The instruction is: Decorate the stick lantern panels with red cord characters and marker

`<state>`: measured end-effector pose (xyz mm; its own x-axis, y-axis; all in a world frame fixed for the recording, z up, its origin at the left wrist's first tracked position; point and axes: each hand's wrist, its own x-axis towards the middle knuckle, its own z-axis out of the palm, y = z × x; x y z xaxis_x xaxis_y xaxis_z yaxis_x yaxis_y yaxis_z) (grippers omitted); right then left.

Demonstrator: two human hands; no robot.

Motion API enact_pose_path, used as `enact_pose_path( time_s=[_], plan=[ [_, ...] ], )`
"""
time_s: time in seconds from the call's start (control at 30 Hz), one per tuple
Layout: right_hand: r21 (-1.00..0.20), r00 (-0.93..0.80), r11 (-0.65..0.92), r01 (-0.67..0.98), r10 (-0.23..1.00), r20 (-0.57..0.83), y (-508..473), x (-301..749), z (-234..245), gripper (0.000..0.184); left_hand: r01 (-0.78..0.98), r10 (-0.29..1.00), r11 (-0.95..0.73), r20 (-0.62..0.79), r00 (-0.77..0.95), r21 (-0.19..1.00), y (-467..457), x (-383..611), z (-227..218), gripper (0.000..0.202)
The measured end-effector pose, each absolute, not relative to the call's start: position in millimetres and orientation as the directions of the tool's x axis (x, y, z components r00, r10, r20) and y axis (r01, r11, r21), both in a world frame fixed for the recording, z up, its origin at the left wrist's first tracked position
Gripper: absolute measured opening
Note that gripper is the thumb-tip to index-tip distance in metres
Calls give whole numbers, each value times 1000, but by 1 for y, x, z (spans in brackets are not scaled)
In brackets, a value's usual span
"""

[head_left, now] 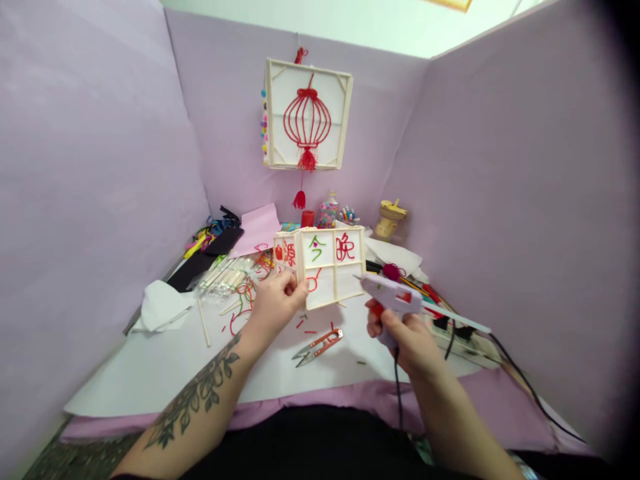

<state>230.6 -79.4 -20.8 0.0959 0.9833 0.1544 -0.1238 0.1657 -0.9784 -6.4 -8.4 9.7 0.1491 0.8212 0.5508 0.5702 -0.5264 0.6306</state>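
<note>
My left hand (277,301) is closed on the lower left corner of a small lantern frame (325,267) built from wooden sticks and white panels with red and green yarn characters. My right hand (407,337) grips a white hot glue gun (393,297) with an orange trigger. Its nozzle points left at the frame's lower right edge. A glue stick juts out of the gun's back toward the right. The frame stands on the white table sheet (165,363).
Red thread snips (319,347) lie just in front of the frame. A finished lantern (307,115) hangs on the purple back wall. Wooden sticks (225,275), yarn scraps, a white cloth (163,305), a power strip (463,340) and bead jars surround the work area.
</note>
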Motion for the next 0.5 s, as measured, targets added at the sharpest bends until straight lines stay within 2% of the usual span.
enact_pose_path(
  time_s=[0.13,0.27,0.5],
  plan=[
    [-987,109,125,98,985,136,-73,207,-20,52,566,818,-538,550,170,624,-11,-4,8,34],
    [-970,143,63,233,985,98,-69,201,-10,55,568,819,-539,545,182,621,-12,-3,7,35],
    [-969,120,15,248,992,46,-60,204,-19,57,572,827,-530,531,185,626,-13,-3,8,35]
  ],
)
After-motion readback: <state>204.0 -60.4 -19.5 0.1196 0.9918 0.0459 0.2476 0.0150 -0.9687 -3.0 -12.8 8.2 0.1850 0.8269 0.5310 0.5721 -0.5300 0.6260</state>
